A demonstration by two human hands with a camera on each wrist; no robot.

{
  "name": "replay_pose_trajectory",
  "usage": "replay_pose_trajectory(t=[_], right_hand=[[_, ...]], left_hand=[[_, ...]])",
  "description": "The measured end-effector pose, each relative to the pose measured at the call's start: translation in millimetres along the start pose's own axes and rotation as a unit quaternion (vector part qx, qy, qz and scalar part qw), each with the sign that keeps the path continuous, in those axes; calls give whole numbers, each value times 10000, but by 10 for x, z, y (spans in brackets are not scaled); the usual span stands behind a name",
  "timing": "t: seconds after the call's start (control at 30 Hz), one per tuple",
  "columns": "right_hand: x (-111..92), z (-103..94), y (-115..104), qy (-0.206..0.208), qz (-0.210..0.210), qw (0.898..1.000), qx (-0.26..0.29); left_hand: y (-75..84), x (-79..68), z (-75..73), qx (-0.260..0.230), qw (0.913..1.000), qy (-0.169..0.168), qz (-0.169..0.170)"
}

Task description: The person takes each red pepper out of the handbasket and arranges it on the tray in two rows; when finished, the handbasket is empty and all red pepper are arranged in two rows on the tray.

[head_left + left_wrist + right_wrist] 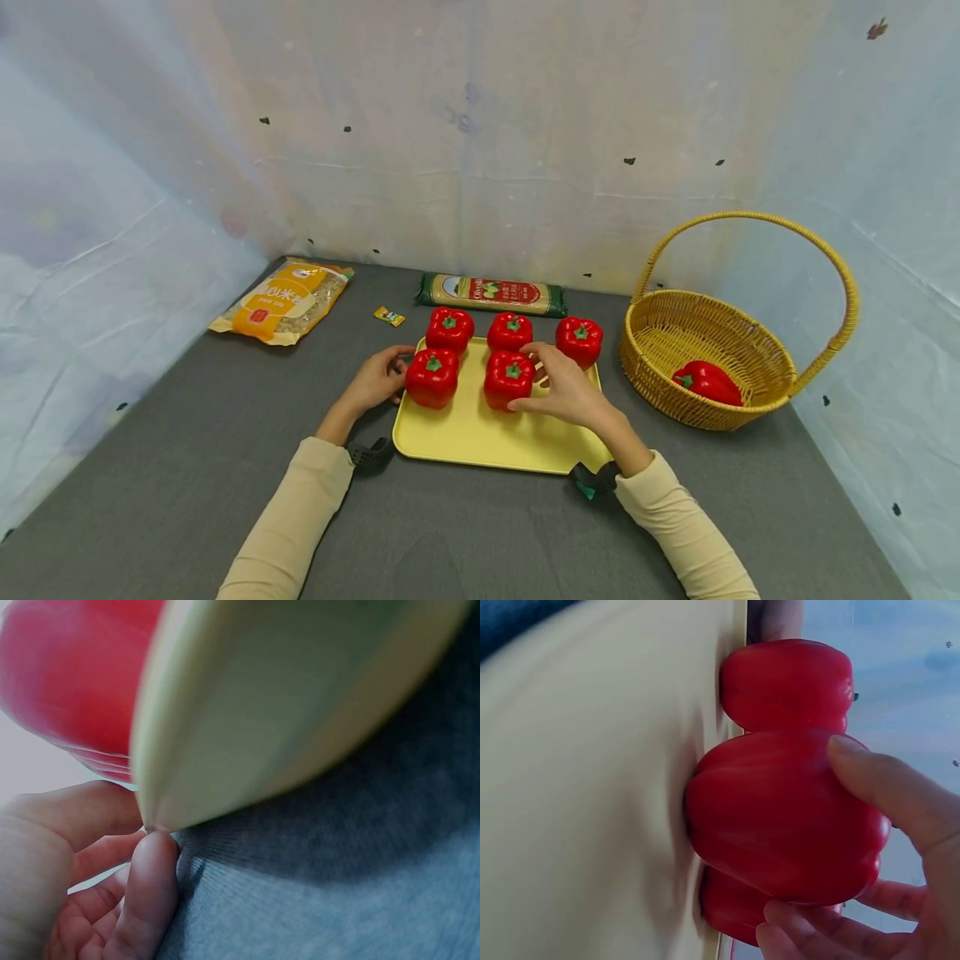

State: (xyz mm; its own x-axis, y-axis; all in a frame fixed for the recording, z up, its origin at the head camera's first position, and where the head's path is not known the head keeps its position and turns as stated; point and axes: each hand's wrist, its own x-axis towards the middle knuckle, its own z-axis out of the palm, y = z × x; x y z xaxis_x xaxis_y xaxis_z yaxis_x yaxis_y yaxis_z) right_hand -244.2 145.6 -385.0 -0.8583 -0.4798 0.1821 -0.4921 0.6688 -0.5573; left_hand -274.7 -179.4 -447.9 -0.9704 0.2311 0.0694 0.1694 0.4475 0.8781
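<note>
On a pale yellow tray (487, 446) stand several red bell peppers with green stems, in two rows. My right hand (566, 392) holds the front middle bell pepper (508, 383), thumb on its near side and fingers around the far side. In the right wrist view this bell pepper (780, 817) sits close against the tray surface. At the tray's left edge, my left hand (375, 379) pinches the rim (150, 787) between thumb and fingers, beside the front left bell pepper (432, 379). Behind are three more bell peppers, the rightmost (579, 342) at the back right corner.
A yellow wicker basket (637, 375) with a tall handle stands to the right, one red bell pepper (708, 383) lying inside. Behind the tray lies a long pasta packet (491, 294). A small yellow-green sachet (389, 317) and an orange grain bag (285, 300) are at the back left.
</note>
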Motion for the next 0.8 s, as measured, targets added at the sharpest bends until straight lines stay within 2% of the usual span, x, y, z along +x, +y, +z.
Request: replay_pose_trajectory(t=[0.5, 0.6, 0.8], right_hand=[[-4, 12, 11, 45, -32, 9997, -229], [-20, -15, 2, 43, -78, 9995, -294], [-62, -145, -26, 26, -198, 9998, -92]], left_hand=[[-12, 4, 0, 53, 10000, 23, 18], [-12, 5, 0, 51, 10000, 23, 32], [-14, 9, 2, 15, 10000, 27, 43]])
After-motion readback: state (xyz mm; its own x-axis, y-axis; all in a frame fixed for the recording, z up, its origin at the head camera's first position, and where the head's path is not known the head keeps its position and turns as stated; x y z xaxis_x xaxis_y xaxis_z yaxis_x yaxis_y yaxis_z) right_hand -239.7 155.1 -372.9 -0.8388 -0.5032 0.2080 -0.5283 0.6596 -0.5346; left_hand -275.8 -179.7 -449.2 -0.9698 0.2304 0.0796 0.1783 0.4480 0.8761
